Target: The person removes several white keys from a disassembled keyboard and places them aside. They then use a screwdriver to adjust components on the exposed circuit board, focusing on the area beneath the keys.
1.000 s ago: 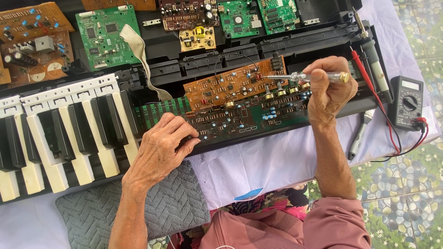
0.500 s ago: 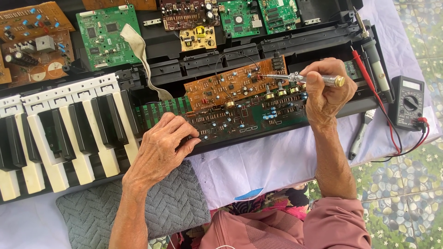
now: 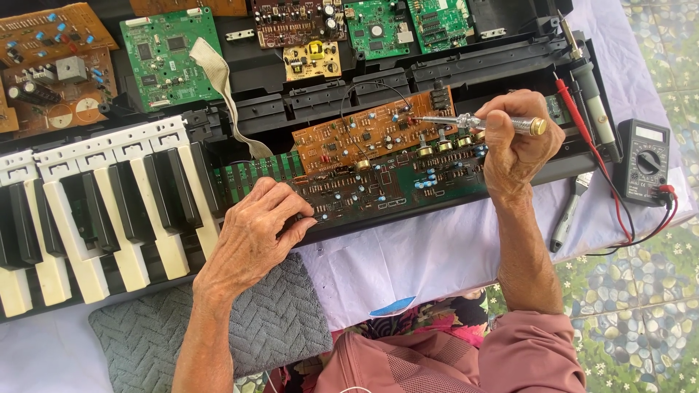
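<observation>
Holding almost the same pose as a second ago, the right hand stays pinched around the slim silver metal probe, tip on the orange circuit board beyond its fingers, while the left hand rests spread on the dark keyboard casing's front edge.

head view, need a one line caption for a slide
Right hand points a metal-handled tool at an orange circuit board; left hand braces the opened keyboard.
</observation>
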